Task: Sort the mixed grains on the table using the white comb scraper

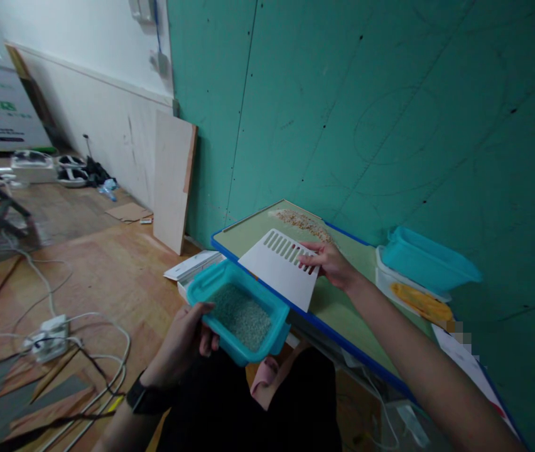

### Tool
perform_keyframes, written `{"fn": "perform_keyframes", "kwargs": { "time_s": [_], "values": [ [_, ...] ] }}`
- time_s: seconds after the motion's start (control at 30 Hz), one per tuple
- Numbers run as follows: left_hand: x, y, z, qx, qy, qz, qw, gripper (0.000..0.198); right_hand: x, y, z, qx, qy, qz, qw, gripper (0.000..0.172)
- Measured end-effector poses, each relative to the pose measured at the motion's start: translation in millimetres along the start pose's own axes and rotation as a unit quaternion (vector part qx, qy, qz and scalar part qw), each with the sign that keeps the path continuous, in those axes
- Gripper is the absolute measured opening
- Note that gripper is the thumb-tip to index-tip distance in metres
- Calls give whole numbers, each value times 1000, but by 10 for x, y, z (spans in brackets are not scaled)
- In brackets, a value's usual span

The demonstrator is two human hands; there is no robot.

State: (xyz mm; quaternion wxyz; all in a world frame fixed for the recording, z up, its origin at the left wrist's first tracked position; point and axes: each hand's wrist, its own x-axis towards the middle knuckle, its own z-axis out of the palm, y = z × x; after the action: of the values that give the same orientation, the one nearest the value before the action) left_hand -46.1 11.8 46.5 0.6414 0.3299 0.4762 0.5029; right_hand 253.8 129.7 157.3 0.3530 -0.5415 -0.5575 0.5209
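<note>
My left hand (pixel 183 344) grips the near edge of a teal plastic container (pixel 238 312) filled with small pale-green granules, held just off the table's front edge. My right hand (pixel 328 262) pinches the slotted top of a white flat scraper (pixel 281 268), whose lower edge rests at the table edge above the container. A strip of tan grains (pixel 301 222) lies on the green table top (pixel 343 314) behind the scraper.
A teal lid (pixel 426 258) sits on a white container holding something yellow (pixel 421 301) at the table's right. A wooden board (pixel 172 182) leans on the wall. Cables and a power strip (pixel 51 336) lie on the floor at left.
</note>
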Motion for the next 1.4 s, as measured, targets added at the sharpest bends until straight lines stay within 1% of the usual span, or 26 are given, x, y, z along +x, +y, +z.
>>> {"fn": "perform_keyframes", "kwargs": {
  "time_s": [0.07, 0.13, 0.23, 0.27, 0.33, 0.4, 0.47, 0.53, 0.63, 0.73, 0.83, 0.9, 1.03, 1.2, 1.27, 1.4],
  "values": [
    [-34, -12, 15, 5, 2, -12, 1000, 59, -69, -33, -144, 2, 29, -23, 999, 53],
    [-68, -29, 27, 15, -8, -20, 1000, 60, -166, -71, -357, -10, 75, -52, 996, 60],
    [-98, -70, 37, 28, -26, -20, 999, 63, -380, -84, -749, -85, 153, -96, 980, 70],
    [-99, -88, 39, 31, -31, -17, 999, 64, -468, -68, -879, -120, 182, -110, 970, 68],
    [-89, -124, 45, 32, -41, -8, 999, 67, -662, -2, -1112, -198, 231, -132, 944, 61],
    [-73, -152, 53, 31, -51, -2, 998, 68, -860, 102, -1294, -270, 260, -141, 916, 53],
    [-57, -165, 64, 33, -59, -1, 998, 68, -1036, 224, -1416, -331, 285, -141, 888, 48],
    [-42, -168, 80, 41, -62, -1, 997, 67, -1158, 333, -1477, -372, 305, -135, 867, 46],
    [-10, -195, 96, 42, -52, 6, 998, 66, -1204, 411, -1473, -398, 307, -134, 854, 44],
    [38, -276, 73, 16, -33, 17, 999, 66, -1090, 359, -1405, -406, 293, -136, 855, 43],
    [81, -363, 11, -8, -25, 9, 1000, 64, -880, 238, -1314, -412, 277, -125, 859, 42],
    [93, -394, -27, -10, -23, 5, 1000, 66, -716, 162, -1247, -425, 269, -129, 855, 41],
    [84, -395, -59, 11, -36, 14, 999, 73, -373, 57, -1113, -449, 268, -128, 842, 38],
    [67, -392, -72, -1, -43, 8, 999, 71, 2, -73, -959, -474, 262, -122, 832, 35],
    [66, -400, -82, -4, -47, 11, 999, 72, 117, -134, -897, -484, 258, -121, 827, 37],
    [72, -401, -86, -18, -46, 5, 999, 70, 285, -231, -788, -494, 246, -125, 824, 45]
  ]
}}
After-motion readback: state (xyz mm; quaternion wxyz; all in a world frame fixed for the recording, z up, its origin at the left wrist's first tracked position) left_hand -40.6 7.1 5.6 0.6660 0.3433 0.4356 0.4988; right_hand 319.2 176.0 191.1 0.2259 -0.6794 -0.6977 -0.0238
